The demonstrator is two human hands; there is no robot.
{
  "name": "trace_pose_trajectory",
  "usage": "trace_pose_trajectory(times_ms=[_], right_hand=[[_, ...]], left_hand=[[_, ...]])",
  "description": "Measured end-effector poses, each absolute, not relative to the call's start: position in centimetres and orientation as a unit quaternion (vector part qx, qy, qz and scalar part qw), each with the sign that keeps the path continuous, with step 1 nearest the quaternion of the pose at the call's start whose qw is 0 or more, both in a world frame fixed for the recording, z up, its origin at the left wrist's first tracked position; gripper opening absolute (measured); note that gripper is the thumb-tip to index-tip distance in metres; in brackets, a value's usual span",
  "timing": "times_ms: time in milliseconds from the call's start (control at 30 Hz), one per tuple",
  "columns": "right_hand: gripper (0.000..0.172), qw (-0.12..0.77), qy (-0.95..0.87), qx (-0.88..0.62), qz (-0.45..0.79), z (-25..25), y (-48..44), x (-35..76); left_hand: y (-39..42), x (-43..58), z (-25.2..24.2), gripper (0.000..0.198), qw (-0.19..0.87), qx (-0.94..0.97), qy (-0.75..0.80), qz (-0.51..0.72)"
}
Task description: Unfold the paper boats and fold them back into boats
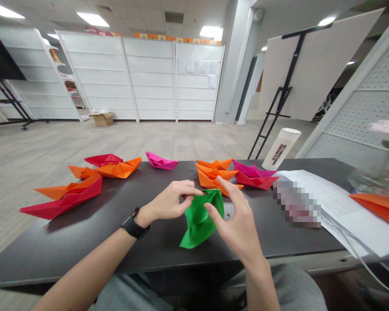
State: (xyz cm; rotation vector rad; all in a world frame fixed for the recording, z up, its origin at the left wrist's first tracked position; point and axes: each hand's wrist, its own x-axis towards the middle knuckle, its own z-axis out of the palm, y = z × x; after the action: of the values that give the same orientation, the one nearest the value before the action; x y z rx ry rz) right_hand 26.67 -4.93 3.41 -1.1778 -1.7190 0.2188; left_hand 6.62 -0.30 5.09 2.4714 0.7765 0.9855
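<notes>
Far left, red and orange paper boats [65, 198] line the dark surface [84, 246], with a pink boat [161, 161] just beyond them. Center, your left hand [168, 203] and right hand [238, 229] are close together, both pinching the folded green paper [201, 220] above the surface's near side. Further right, orange boats [214, 175], then printed sheets [343, 211]!
</notes>
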Motion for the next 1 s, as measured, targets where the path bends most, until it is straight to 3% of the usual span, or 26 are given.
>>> trace_pose_trajectory(times_ms=[167,300,533,733,867,1000], right_hand=[[0.020,0.494,-0.703,-0.495,0.129,3.0,-4.6,26.4],[0.024,0.521,-0.661,-0.493,0.223,2.9,-4.2,26.7],[0.029,0.626,-0.528,-0.511,0.260,2.7,-3.5,27.1],[0.023,0.647,-0.529,-0.453,0.310,2.8,-3.6,27.7],[0.020,0.649,-0.541,-0.382,0.375,2.7,-3.4,29.1],[0.018,0.705,-0.486,-0.346,0.384,2.6,-2.8,30.3]], left_hand=[[-0.6,7.0,5.0,0.023,0.201,0.883,0.294,0.305],[-0.5,6.9,4.8,0.007,0.236,0.883,0.289,0.285],[-0.7,6.8,5.5,0.013,0.233,0.852,0.295,0.363],[-0.4,6.6,5.5,0.011,0.250,0.826,0.318,0.393],[0.1,6.1,5.3,0.012,0.322,0.777,0.322,0.435],[0.9,5.4,5.4,0.022,0.429,0.698,0.301,0.488]])
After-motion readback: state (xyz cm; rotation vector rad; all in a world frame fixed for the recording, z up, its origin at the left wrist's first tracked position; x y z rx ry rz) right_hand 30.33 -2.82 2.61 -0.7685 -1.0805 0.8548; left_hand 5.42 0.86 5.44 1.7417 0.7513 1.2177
